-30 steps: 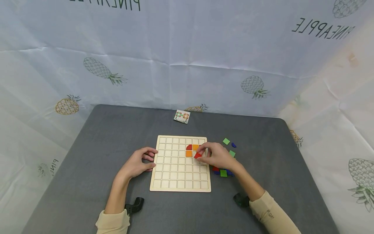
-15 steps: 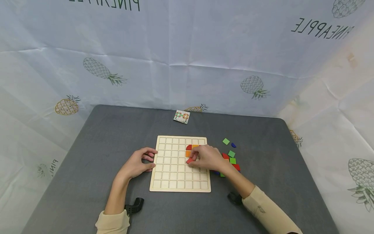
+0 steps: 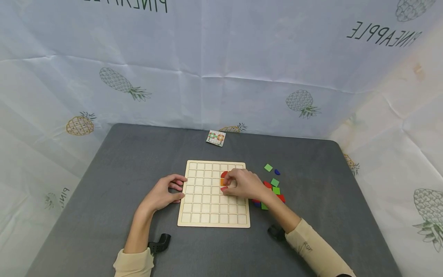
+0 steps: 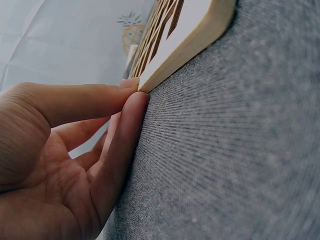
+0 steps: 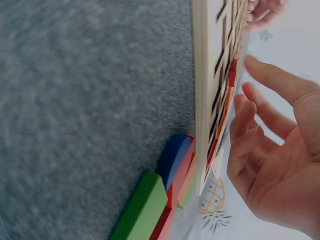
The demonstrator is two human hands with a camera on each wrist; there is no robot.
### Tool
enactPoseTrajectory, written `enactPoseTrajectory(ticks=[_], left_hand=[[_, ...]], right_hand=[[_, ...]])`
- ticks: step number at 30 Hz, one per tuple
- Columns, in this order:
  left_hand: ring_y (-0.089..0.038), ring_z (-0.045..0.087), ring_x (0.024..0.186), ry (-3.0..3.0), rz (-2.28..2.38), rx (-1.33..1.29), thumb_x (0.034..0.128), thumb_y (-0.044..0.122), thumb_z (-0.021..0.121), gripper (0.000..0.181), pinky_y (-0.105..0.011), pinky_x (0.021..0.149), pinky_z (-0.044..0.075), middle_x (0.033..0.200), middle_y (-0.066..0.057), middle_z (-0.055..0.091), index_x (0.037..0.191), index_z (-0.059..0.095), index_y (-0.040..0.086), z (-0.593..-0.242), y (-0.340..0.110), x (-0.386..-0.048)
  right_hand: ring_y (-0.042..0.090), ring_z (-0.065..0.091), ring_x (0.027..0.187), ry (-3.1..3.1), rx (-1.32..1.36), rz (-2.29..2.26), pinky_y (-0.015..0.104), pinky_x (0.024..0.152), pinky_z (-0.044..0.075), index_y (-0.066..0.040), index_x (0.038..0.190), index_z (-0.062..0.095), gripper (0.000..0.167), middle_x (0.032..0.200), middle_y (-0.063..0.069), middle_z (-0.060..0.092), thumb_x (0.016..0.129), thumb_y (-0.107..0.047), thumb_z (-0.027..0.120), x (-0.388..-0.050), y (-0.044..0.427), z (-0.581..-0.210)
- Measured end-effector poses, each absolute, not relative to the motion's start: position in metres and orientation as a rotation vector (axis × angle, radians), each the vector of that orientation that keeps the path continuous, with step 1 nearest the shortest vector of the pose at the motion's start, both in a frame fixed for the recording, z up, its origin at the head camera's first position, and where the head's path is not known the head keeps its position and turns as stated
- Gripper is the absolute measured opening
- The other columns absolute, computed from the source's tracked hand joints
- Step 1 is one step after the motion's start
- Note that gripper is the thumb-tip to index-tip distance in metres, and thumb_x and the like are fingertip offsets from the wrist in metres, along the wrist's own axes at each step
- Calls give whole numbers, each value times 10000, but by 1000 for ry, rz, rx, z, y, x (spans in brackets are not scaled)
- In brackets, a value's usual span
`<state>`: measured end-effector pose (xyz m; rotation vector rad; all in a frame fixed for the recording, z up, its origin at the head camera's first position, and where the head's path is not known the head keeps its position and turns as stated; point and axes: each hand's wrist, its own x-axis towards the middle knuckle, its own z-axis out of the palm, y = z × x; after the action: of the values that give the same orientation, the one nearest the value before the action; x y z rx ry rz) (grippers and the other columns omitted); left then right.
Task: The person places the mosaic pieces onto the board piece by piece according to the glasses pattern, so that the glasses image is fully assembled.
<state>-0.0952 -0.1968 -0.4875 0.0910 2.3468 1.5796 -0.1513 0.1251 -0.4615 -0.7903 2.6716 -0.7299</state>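
Board [image 3: 204, 200] mostly bare: few tiles [image 3: 224, 174] set toward far-right corner, loose pieces [image 3: 275, 190] seemingly remaining. Left hand [image 3: 159, 196] pinches left edge; right hand's [image 3: 245, 184] grip part-spread, empty, at red piece [image 3: 224, 188].

Pale-tan sq. wooden board [image 3: 205, 198] w/ thin brown grid lines. Red quarter-rd. tile [image 3: 224, 174] & orange sq. tile [image 3: 222, 182], solid col. each; ditto lt.-green sq. tile [image 3: 268, 167], dk.-blue half-rd. tile [image 3: 277, 172]. Dk.-grey cloth tabletop [image 3: 138, 154]. Whitish cloth backdrop [image 3: 242, 102] w/ pineapple outlines, dk. lettering. Beige fabric sleeve [image 3: 134, 262].
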Motion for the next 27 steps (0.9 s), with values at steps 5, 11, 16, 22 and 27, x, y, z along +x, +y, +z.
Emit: enactPoseTrajectory(ticks=[5, 11, 16, 22, 27], left_hand=[[-299, 632, 1081, 2347, 1575, 89, 922, -73, 783, 502, -331, 727, 670, 1283, -246, 596, 1398, 632, -27, -487, -196, -95], [-304, 631, 1087, 2348, 1573, 86, 926, -64, 785, 506, -334, 728, 668, 1290, -247, 593, 1406, 629, -25, -487, -196, -95], [-306, 630, 1090, 2342, 1579, 89, 928, -58, 787, 508, -338, 728, 668, 1293, -248, 590, 1409, 628, -25, -487, -197, -95], [-306, 633, 1092, 2338, 1586, 94, 924, -53, 791, 510, -338, 727, 669, 1291, -249, 594, 1407, 629, -29, -486, -197, -94], [-310, 633, 1098, 2333, 1591, 95, 924, -49, 792, 515, -341, 730, 671, 1296, -251, 594, 1411, 626, -30, -486, -197, -93]], right_hand=[[64, 584, 761, 2622, -850, -723, 256, 656, 479, -242, 1036, 815, 160, 1009, -100, 767, 895, -230, 891, -151, 127, -459], [22, 545, 724, 2643, -877, -701, 252, 662, 486, -236, 1037, 799, 193, 952, -88, 752, 884, -262, 914, -148, 126, -461], [30, 546, 730, 2664, -876, -689, 248, 659, 482, -237, 1026, 792, 202, 938, -86, 742, 877, -273, 924, -148, 125, -462], [35, 548, 723, 2643, -852, -683, 253, 649, 477, -247, 1033, 804, 176, 959, -99, 741, 891, -266, 906, -149, 128, -461], [36, 570, 718, 2620, -797, -749, 244, 633, 485, -224, 1057, 809, 186, 982, -87, 761, 895, -265, 892, -151, 139, -460]])
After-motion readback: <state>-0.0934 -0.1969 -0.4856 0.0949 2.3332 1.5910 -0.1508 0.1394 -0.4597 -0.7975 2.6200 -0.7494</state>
